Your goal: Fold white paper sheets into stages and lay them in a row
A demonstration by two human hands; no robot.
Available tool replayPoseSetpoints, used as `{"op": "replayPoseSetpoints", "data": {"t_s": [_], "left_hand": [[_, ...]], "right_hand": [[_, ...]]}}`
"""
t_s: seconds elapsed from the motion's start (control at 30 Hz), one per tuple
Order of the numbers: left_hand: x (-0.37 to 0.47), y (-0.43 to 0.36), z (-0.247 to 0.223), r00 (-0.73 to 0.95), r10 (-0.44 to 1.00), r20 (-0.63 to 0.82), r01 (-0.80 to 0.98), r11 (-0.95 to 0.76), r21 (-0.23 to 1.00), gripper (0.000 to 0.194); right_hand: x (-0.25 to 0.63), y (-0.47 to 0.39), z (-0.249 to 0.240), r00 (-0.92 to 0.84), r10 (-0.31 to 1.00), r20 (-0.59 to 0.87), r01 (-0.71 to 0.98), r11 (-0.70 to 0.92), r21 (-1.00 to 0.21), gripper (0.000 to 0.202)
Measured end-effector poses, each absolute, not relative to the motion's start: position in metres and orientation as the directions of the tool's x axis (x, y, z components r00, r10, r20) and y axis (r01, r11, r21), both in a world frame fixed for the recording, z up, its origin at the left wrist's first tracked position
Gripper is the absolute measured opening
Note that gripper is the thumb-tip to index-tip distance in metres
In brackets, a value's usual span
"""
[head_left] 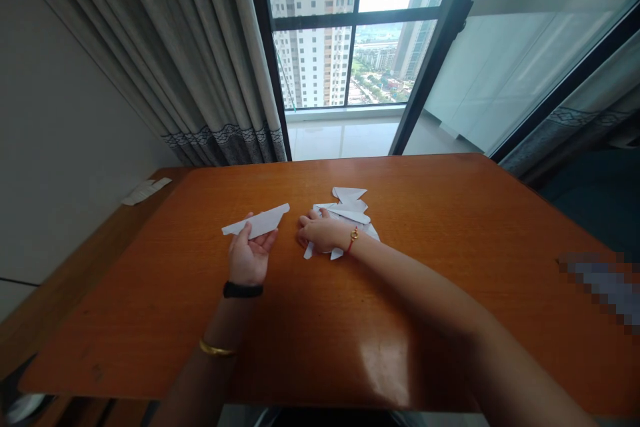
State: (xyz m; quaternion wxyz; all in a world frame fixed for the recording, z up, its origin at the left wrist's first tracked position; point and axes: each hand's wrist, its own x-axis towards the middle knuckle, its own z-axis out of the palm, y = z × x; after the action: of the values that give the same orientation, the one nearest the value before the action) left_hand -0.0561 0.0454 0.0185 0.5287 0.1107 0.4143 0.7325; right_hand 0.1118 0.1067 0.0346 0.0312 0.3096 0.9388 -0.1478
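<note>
Your left hand [249, 260] is clamping the paper [260, 221] between thumb and fingers. Your right hand [320, 231] is reaching over the pile [352, 205], finger closure hidden. The table's [165, 280] edges are lying well apart from both.

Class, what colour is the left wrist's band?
The band is black, shown best in the head view.
</note>
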Motion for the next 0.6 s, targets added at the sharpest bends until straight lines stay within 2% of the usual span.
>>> {"op": "replayPoseSetpoints", "data": {"t_s": [0.07,0.13,0.23,0.3,0.37,0.5,0.6], "left_hand": [[-0.061,0.048,0.018,-0.441,0.847,-0.298,-0.686,-0.104,0.72,0.027],[-0.06,0.049,0.017,-0.45,0.841,-0.302,-0.675,-0.099,0.731,0.027],[-0.05,0.046,0.015,-0.393,0.875,-0.284,-0.649,-0.045,0.759,0.027],[-0.039,0.041,0.013,-0.291,0.913,-0.286,-0.644,0.035,0.765,0.028],[-0.027,0.035,0.012,-0.169,0.942,-0.291,-0.647,0.117,0.754,0.028],[-0.011,0.021,0.011,0.028,0.972,-0.234,-0.706,0.185,0.684,0.037],[-0.007,0.015,0.012,0.089,0.981,-0.174,-0.721,0.184,0.668,0.036]], "right_hand": [[0.115,0.113,0.044,-0.827,0.542,-0.151,0.559,0.758,-0.336,0.013],[0.124,0.115,0.055,-0.833,0.548,-0.07,0.513,0.72,-0.467,0.008],[0.138,0.113,0.07,-0.687,0.704,0.179,0.334,0.525,-0.783,0.019],[0.143,0.108,0.079,-0.549,0.798,0.248,0.185,0.405,-0.895,0.019],[0.139,0.1,0.084,-0.535,0.807,0.252,0.163,0.39,-0.906,0.015],[0.119,0.082,0.078,-0.535,0.799,0.275,0.325,0.495,-0.806,0.014],[0.105,0.074,0.064,-0.49,0.829,0.271,0.41,0.493,-0.768,0.015]]}}
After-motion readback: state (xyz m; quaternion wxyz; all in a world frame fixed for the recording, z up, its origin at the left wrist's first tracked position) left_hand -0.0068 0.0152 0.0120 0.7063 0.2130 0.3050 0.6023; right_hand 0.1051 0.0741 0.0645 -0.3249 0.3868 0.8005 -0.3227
